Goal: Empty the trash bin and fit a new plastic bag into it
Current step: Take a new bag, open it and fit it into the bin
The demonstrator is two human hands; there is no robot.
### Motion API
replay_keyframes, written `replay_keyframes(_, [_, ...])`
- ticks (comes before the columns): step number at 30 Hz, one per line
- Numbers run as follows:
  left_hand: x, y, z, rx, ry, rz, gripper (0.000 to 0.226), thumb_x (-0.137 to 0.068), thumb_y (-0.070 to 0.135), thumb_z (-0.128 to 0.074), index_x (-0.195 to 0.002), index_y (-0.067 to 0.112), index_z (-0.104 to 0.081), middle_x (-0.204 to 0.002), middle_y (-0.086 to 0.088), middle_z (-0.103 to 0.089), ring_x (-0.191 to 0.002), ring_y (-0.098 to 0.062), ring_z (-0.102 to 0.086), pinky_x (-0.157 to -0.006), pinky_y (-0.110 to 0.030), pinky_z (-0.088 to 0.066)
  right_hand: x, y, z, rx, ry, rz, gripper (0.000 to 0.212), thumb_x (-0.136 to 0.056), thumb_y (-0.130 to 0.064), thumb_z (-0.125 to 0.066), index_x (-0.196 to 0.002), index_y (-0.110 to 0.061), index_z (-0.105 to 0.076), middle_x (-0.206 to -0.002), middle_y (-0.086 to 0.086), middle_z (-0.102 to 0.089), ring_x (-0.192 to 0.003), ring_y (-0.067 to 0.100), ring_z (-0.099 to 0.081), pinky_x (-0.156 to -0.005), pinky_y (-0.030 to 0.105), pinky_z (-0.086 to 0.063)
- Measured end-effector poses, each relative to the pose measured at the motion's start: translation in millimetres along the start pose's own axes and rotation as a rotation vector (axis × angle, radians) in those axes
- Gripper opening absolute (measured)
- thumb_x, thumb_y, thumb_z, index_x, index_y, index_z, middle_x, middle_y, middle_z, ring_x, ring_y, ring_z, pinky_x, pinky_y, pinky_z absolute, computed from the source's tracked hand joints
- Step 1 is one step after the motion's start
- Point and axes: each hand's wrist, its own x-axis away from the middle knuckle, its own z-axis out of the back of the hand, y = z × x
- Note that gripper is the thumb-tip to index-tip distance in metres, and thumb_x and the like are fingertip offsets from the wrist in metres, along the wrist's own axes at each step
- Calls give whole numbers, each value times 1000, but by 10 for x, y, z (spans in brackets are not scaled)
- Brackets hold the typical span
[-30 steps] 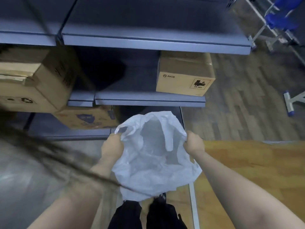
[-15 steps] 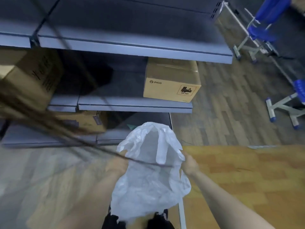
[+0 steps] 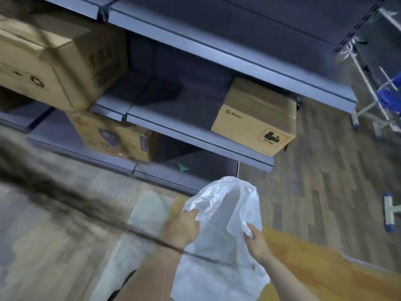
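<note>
Now we hold the white plastic bag (image 3: 219, 231) open, left hand (image 3: 181, 228) and right hand (image 3: 256, 241) pinching opposite rim sides; bin unseen, find it next.

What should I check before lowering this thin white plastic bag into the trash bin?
1. Left hand grips one side of the thin white plastic bag: ok.
2. Right hand pinches the opposite side: ok.
3. Bag mouth spread open between the hands: ok.
4. Trash bin in view to aim at: not ok, none visible.
5. Bag free of tears: cannot tell.
6. View steady: not ok, blurred, dark hair strands crossing the left.
</note>
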Motion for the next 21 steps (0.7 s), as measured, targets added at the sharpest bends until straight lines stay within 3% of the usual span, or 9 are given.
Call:
replay_keyframes(3, [-129, -120, -214, 20, -18, -28, 41, -96, 19, -38, -137, 20, -45, -145, -10, -39, -129, -25, -46, -107, -38, -40, -94, 138, -186, 56, 5, 3, 32, -100, -16, -38, -128, -14, -54, -128, 8, -59, -113, 20, -53, -103, 33, -37])
replay_keyframes(7, [-284, -374, -414, 86, -8, -89, 42, -97, 13, -36, -138, 15, -44, -143, -12, -44, -131, -26, -44, -107, -37, -39, -314, 293, -482, 93, 51, -27, 37, -100, -25, -39, -136, -23, -48, -137, 2, -52, -133, 28, -41, -115, 54, -15])
replay_keyframes(10, [-388, -636, -472, 84, 27, -104, 47, -95, 9, -35, -140, 20, -41, -143, -13, -43, -127, -29, -48, -104, -37, -41, -486, 390, -697, 12, 3, -8, 34, -99, -21, -41, -131, -21, -51, -130, 1, -53, -126, 26, -44, -114, 50, -18])
replay_keyframes(12, [-442, -799, -480, 77, 64, -103, 54, -94, 8, -34, -144, 29, -36, -142, -13, -42, -127, -29, -46, -107, -35, -39, -567, 420, -811, -34, -26, 17, 19, -98, -17, -41, -110, -23, -54, -112, -2, -48, -107, 18, -42, -100, 37, -22])
replay_keyframes(13, [-465, -864, -483, 80, 74, -104, 56, -93, 7, -34, -144, 31, -34, -142, -13, -40, -125, -31, -47, -105, -35, -40, -603, 428, -861, -48, -29, 36, 15, -98, -16, -41, -106, -25, -51, -109, -3, -45, -103, 15, -38, -94, 36, -23])
replay_keyframes(16, [-541, -988, -508, 50, 101, -115, 56, -93, 6, -33, -144, 28, -35, -140, -13, -42, -118, -35, -52, -98, -38, -43, -661, 428, -970, -87, -35, 106, 20, -98, -12, -42, -109, -22, -55, -108, -5, -50, -104, 15, -43, -102, 41, -35])
replay_keyframes(19, [-651, -1036, -554, 40, 156, -154, 54, -93, 6, -33, -142, 27, -37, -137, -11, -50, -120, -33, -51, -98, -38, -44, -675, 427, -1009, -98, 28, 177, 25, -98, -13, -42, -81, -28, -54, -83, -13, -54, -87, 16, -48, -74, 23, -40])
replay_keyframes(21, [-741, -1044, -595, 36, 198, -181, 54, -93, 7, -33, -144, 26, -36, -138, -10, -47, -124, -31, -49, -99, -37, -42, -718, 471, -1006, -98, 106, 194, 23, -99, -20, -42, -82, -29, -55, -81, -10, -56, -84, 16, -50, -68, 20, -38])
